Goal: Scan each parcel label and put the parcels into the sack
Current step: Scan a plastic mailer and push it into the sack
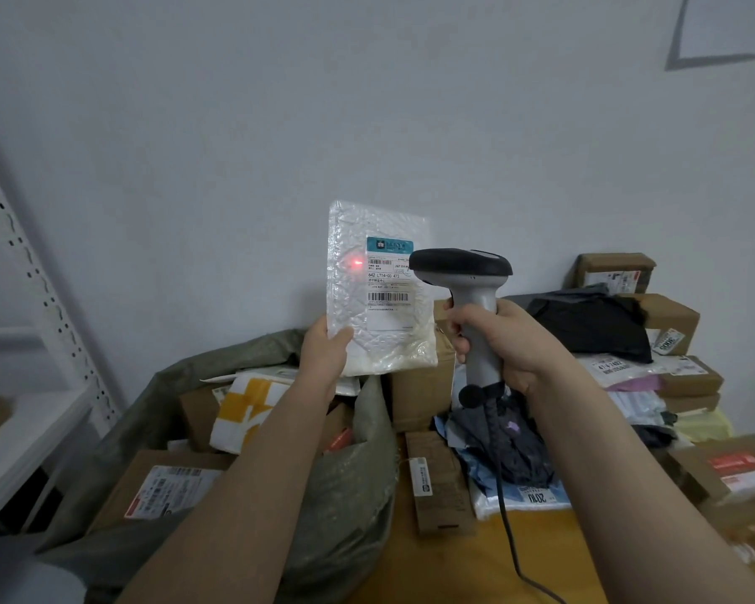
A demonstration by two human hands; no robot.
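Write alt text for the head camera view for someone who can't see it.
A left hand holds a bubble-wrapped parcel upright while the right hand grips a handheld scanner aimed at it; the red spot falls just left of the label. Below, an open green sack holds parcels; more are piled at right.

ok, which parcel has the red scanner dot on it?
The clear bubble-wrap parcel held up by the left hand; all the others lie lower down, unheld.

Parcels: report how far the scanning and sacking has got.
Done: several parcels already lie in the green sack. In hand: the left hand holds a bubble mailer upright, the right hand grips the barcode scanner; its red dot sits left of the label, off the barcodes. Left: the pile of boxes and bags on the table.
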